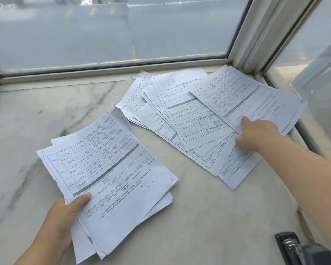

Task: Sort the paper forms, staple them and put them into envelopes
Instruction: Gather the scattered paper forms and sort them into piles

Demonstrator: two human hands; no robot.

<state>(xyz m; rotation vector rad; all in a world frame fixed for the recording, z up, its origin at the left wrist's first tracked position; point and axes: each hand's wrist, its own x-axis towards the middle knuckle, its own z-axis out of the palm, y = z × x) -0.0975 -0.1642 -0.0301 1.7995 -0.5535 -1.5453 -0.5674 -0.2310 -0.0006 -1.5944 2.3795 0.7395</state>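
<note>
Forms (107, 169) are being gripped lower left by the left hand (65, 217), while the right hand (256, 132) is pinching a sheet (243, 96) at right

I see my left hand (62, 224) gripping a loose stack of white printed paper forms (107, 176), thumb on top, above the grey-veined marble sill (27, 131). My right hand (256, 133) pinches a sheet in the fanned spread of white printed forms (195, 115) near the window corner. A black metal stapler (298, 249) lies at lower right.
</note>
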